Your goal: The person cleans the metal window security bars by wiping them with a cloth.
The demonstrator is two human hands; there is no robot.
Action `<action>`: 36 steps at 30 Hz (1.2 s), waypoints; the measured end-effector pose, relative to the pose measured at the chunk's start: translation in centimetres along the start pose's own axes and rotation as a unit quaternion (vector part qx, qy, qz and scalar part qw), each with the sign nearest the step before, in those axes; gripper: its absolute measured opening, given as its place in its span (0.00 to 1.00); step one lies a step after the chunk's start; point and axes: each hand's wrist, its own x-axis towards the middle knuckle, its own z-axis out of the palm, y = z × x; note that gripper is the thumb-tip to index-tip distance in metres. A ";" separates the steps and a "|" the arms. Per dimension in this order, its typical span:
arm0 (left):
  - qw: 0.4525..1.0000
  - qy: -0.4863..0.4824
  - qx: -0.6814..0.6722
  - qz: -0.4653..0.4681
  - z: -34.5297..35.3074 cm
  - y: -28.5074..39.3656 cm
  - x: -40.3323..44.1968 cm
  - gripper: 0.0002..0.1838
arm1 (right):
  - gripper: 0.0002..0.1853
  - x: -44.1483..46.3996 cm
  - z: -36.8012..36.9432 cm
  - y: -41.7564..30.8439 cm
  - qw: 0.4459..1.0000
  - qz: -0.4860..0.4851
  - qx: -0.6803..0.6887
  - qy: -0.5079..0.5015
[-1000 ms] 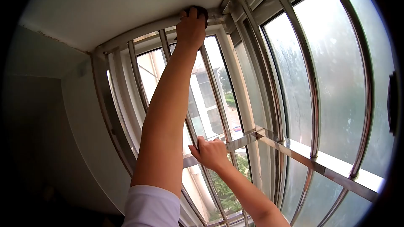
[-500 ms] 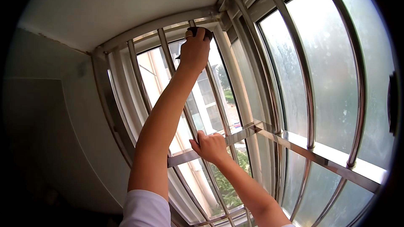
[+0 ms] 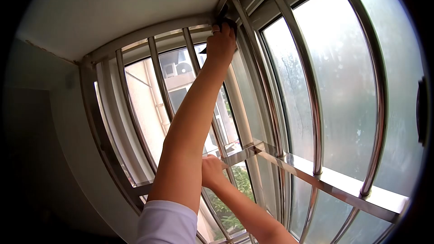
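My left hand [image 3: 221, 40], with a ring on one finger, is raised high and closed on a black cloth [image 3: 229, 23]. It holds the cloth at the upper corner of the window grille, just under the ceiling. Lower down, my right hand [image 3: 213, 171] is wrapped round a metal bar [image 3: 219, 138] of the grille by the horizontal rail [image 3: 242, 156]. My left forearm passes in front and hides part of its fingers.
Vertical metal bars [image 3: 312, 90] cross the frosted panes [image 3: 343, 77] on the right. The ceiling [image 3: 135, 0] is close above, and a dark wall [image 3: 40, 153] stands at the left. Plants [image 3: 230, 199] and a building [image 3: 181, 79] show outside through the glass.
My left hand has moved with the black cloth from the window's upper frame down, then right into the corner. The view has shifted, and my left forearm now covers part of my right hand.
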 end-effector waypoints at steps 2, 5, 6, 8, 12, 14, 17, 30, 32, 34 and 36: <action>0.998 0.050 -0.030 0.006 0.6 -0.5 0.7 0.23 | 0.14 -0.1 0.2 0.2 1.000 -0.004 -0.005 -0.002; 0.995 0.062 -0.078 0.007 -0.1 -1.1 0.2 0.20 | 0.14 -0.1 0.0 0.2 1.000 -0.014 0.001 0.000; 0.995 0.061 -0.075 0.005 -0.1 -1.2 0.1 0.20 | 0.14 0.0 -0.1 0.1 1.000 -0.017 0.008 0.007; 0.991 0.038 -0.125 -0.017 -0.2 -0.9 0.3 0.22 | 0.14 0.0 0.2 0.2 1.000 -0.016 0.003 0.003; 0.992 -0.047 -0.117 -0.018 -2.8 0.4 -1.7 0.22 | 0.16 -0.2 0.8 0.6 1.000 -0.014 -0.013 -0.007; 0.988 -0.088 -0.124 0.014 -4.7 0.8 -3.1 0.22 | 0.18 -0.2 0.9 0.1 1.000 0.003 -0.014 -0.001; 0.989 -0.066 -0.129 0.014 -7.1 -0.5 -4.8 0.23 | 0.19 0.0 1.0 -0.1 0.999 0.031 -0.020 -0.018; 0.980 -0.077 -0.184 -0.024 -10.0 -6.6 -10.9 0.11 | 0.17 0.1 0.8 -0.3 0.999 0.038 0.002 -0.014; 0.987 -0.010 -0.119 -0.106 -10.6 -9.7 -10.4 0.20 | 0.17 0.2 0.4 -0.5 0.999 0.042 -0.005 -0.021; 0.974 -0.033 -0.094 -0.205 -10.6 -12.2 -9.7 0.23 | 0.17 0.2 0.4 -0.6 0.999 0.045 -0.006 -0.023; 0.960 -0.075 -0.098 -0.252 -8.8 -14.2 -9.4 0.25 | 0.17 0.2 0.3 -0.6 0.999 0.047 -0.002 -0.025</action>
